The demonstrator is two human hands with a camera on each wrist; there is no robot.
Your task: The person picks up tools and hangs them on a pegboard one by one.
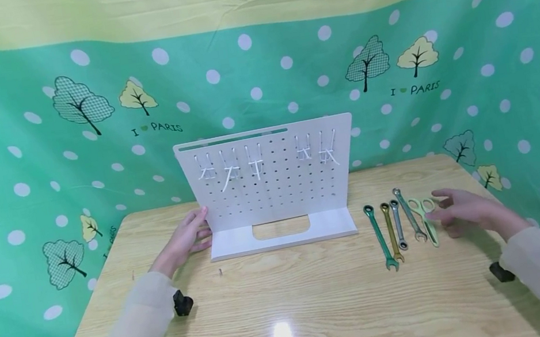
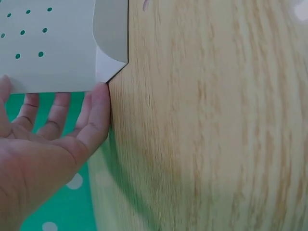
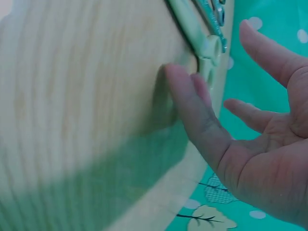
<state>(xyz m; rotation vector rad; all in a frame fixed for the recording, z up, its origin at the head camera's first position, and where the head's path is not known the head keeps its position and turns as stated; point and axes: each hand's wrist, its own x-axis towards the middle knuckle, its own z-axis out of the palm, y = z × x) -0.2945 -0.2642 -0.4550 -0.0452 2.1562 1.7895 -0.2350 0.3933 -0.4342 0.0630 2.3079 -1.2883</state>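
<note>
A white pegboard stand (image 1: 275, 202) stands upright at the back of the table. My left hand (image 1: 188, 239) holds its left edge; in the left wrist view the thumb lies on the front face and some fingers reach behind the edge. My right hand (image 1: 465, 212) is beside the pale green scissors (image 1: 433, 232), fingers spread and nothing gripped. In the right wrist view its fingertips are close to the scissors (image 3: 190, 29); whether they touch cannot be told. Left of the scissors lie a green wrench (image 1: 380, 236), a gold wrench (image 1: 391, 229) and two silver wrenches (image 1: 398, 225).
Several white hooks (image 1: 256, 165) are fixed to the upper part of the pegboard. A tiny dark bit (image 1: 220, 272) lies on the wooden table (image 1: 311, 302) in front of the stand. A green dotted curtain (image 1: 256, 77) hangs behind and along both sides.
</note>
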